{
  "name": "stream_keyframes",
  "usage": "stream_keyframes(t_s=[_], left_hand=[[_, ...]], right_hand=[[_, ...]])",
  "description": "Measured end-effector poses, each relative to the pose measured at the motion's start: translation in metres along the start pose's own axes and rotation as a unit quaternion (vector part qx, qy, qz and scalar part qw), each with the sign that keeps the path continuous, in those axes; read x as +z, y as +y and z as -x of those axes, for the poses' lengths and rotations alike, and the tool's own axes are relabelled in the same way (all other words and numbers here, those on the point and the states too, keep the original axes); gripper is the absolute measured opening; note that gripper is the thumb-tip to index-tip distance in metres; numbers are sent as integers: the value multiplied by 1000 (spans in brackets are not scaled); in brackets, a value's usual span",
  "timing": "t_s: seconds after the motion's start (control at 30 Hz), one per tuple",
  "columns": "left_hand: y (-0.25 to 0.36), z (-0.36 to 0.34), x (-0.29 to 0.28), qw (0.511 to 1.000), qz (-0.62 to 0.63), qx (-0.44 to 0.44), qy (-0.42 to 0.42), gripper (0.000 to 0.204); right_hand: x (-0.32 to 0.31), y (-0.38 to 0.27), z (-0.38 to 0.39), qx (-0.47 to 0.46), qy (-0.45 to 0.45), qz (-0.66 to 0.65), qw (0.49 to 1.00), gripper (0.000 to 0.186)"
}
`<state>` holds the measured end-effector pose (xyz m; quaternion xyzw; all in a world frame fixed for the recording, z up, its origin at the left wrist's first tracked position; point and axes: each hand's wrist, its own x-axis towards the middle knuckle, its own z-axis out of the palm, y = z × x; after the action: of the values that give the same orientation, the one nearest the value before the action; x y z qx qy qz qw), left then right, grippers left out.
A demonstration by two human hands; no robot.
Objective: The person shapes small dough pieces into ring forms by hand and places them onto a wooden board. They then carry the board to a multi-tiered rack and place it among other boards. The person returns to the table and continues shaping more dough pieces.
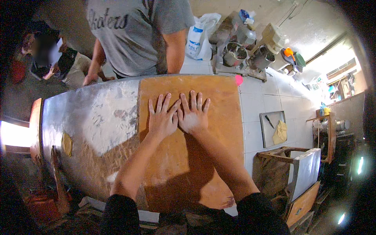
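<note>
Both my hands lie flat, palms down and side by side, on an orange-brown board [225, 117] that covers the right part of the work table. My left hand [163, 117] has its fingers spread, pointing to the far edge. Its thumb side meets my right hand [194, 115], whose fingers are also spread and whose back looks dusted with white powder. Neither hand holds anything. Left of the board, the grey table top [70, 113] carries a broad patch of white material [111, 121], rough and streaked.
Across the table stands a person in a grey shirt [133, 35]; another person [74, 66] sits at the far left. A yellowish pad [67, 144] lies on the table's left. On the tiled floor are a tray [264, 135], buckets [235, 54] and a white bag [200, 37]. A frame [280, 152] stands near right.
</note>
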<state>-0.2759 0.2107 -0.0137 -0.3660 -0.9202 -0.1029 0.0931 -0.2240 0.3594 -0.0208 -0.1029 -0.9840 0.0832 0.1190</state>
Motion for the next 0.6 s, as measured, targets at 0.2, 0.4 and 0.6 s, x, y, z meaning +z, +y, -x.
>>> stream_keyframes(t_s=[0.2, 0.4, 0.6], left_hand=[[-1, 7, 3, 1000, 16, 1, 23, 55], [-13, -19, -19, 999, 27, -22, -31, 60], [-37, -38, -4, 997, -32, -56, -52, 68]], right_hand=[[9, -4, 9, -4, 20, -21, 1000, 60], [-45, 28, -16, 56, 8, 16, 998, 72], [-45, 105, -36, 109, -22, 58, 992, 78]])
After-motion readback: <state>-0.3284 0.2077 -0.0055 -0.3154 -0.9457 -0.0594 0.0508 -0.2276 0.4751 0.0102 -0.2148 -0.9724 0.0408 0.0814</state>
